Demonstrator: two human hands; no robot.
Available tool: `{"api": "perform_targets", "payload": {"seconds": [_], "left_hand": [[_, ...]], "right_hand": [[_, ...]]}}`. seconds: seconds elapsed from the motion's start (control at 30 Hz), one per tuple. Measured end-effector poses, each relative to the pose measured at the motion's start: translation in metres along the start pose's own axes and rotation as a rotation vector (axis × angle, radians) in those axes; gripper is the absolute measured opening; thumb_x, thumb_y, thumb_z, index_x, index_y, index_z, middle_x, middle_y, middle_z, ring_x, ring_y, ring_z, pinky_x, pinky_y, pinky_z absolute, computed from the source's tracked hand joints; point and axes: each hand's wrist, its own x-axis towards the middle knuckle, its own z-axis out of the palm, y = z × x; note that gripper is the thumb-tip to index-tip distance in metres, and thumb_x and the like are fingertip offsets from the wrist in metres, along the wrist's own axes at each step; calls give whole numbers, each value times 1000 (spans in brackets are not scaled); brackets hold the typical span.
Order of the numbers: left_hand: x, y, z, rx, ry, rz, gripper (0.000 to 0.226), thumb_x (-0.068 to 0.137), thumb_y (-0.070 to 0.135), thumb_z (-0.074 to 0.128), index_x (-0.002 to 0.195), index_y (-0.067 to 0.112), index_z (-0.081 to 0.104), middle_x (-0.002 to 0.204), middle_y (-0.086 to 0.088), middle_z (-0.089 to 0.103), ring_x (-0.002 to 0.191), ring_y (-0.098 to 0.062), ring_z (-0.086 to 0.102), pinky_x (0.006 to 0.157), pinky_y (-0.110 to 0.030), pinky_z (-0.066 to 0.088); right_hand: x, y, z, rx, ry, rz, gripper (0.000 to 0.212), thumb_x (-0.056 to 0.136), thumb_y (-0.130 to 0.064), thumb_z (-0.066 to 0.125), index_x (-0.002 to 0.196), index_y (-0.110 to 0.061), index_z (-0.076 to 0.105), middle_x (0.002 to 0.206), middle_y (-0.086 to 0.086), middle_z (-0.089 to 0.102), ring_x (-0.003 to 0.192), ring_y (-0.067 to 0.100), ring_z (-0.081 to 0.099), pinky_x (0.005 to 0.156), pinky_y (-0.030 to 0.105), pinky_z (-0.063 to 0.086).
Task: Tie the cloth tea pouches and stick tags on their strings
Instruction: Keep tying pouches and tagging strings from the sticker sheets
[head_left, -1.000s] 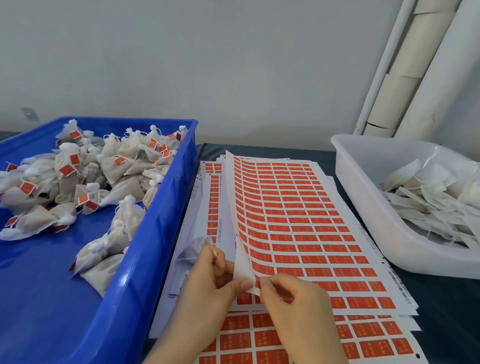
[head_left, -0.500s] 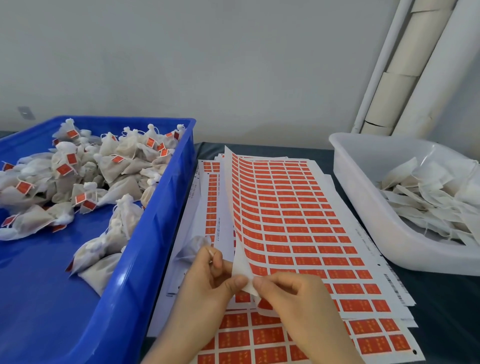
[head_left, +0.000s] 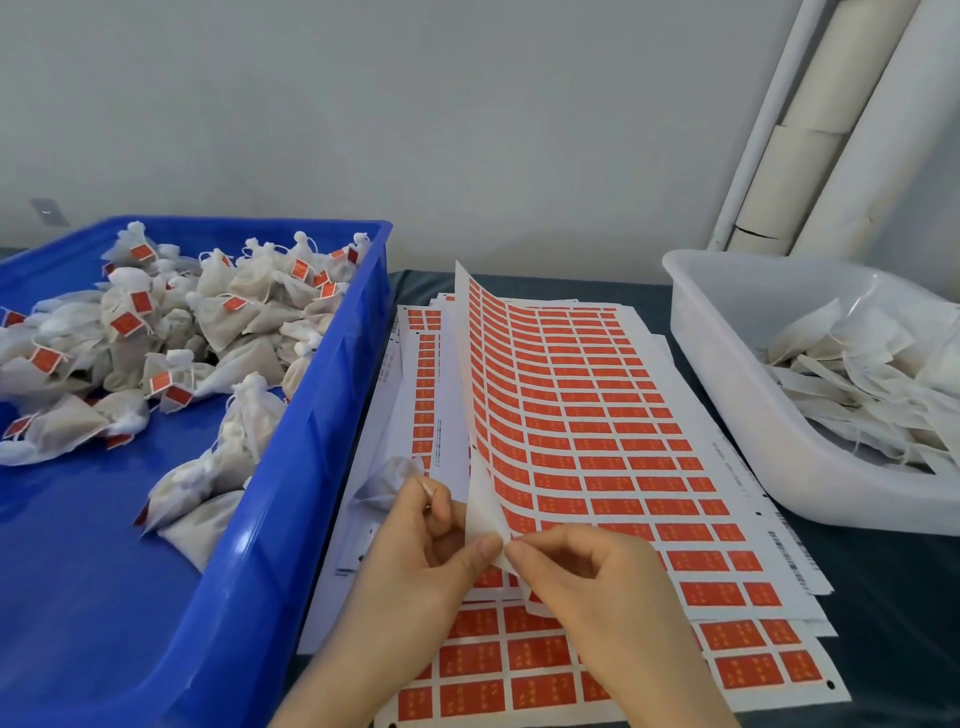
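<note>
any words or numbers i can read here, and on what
None can be read.
On the stickers: pale marks, too blurred.
On the right margin of the top sheet: tiny dark print, too small.
On a lower sheet: blue print, too small.
On the tags of the pouches: too small.

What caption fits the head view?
Left hand, holding a pouch, and right hand pinch the lifted corner of the top tag sheet; tagged pouches in blue bin, untagged pouches in white tub.
</note>
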Motion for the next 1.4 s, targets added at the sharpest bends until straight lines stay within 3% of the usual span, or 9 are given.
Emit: {"api": "perform_targets", "payload": {"seconds": [0.13, 0.33, 0.43, 0.6, 0.7, 0.93, 1.07, 1.27, 1.4], "left_hand": [[-2, 1, 0, 15, -15, 10, 23, 85, 14, 65, 84, 13, 42, 80, 18, 70, 80, 0, 69, 56, -11, 51], [-2, 2, -1, 0, -31, -6, 19, 87, 17, 63, 88, 14, 44, 82, 26, 69, 76, 2, 69, 52, -10, 50], [-4, 1, -3, -33, -25, -22, 19, 86, 20, 64, 87, 18, 45, 85, 21, 71, 76, -6, 72, 55, -16, 54], [-8, 5, -7, -122, 14, -72, 29, 72, 33, 70, 91, 27, 50, 91, 15, 74, 75, -14, 74, 63, -34, 61], [-11, 8, -7, -188, -9, -51, 47, 61, 40, 72, 99, 19, 52, 96, 8, 75, 79, -19, 74, 71, -40, 61], [-10, 8, -2, -278, 7, 80, 56, 64, 32, 71, 104, 2, 46, 94, 9, 75, 83, -13, 73, 60, -17, 55], [-9, 6, -2, -242, 52, 174, 50, 64, 30, 71, 90, 2, 39, 89, 10, 75, 80, -10, 73, 59, -14, 53], [-8, 4, -3, -250, 110, 247, 43, 61, 30, 72, 79, 13, 36, 84, 6, 75, 78, -11, 73, 59, -13, 53], [-8, 5, -3, -215, 141, 276, 42, 59, 29, 72, 77, 13, 36, 79, 5, 75, 76, -10, 73, 57, -13, 53]], "right_hand": [[-2, -3, 0, -63, 24, -40, 14, 80, -46, 63, 68, -47, 58, 72, -28, 62, 72, -9, 60, 61, 1, 40], [-3, -3, -1, -82, 37, -74, 15, 81, -43, 63, 67, -47, 59, 70, -29, 62, 73, -13, 59, 61, 0, 40], [-4, -2, -2, -72, 42, -80, 18, 81, -44, 61, 64, -48, 55, 64, -34, 58, 77, -22, 53, 55, -3, 38], [-10, -7, -2, 93, 26, -84, 7, 78, -46, 60, 78, -53, 57, 85, -45, 57, 87, -25, 51, 61, -5, 38], [-14, -13, -1, 180, 46, -116, 24, 63, -59, 55, 86, -53, 58, 92, -47, 56, 91, -22, 53, 67, -4, 41], [-20, -18, 1, 240, 114, -156, 28, 59, -61, 53, 82, -48, 62, 89, -41, 61, 89, -17, 57, 70, -2, 42], [-21, -21, 1, 292, 124, -131, 25, 56, -60, 55, 74, -44, 64, 78, -36, 64, 82, -15, 60, 66, 0, 43], [-20, -25, 2, 243, 111, -129, 17, 59, -53, 56, 72, -44, 63, 78, -36, 63, 83, -15, 59, 65, -1, 42], [-19, -27, 1, 149, 101, -136, 28, 55, -62, 49, 72, -45, 62, 84, -38, 62, 86, -15, 58, 67, 5, 49]]}}
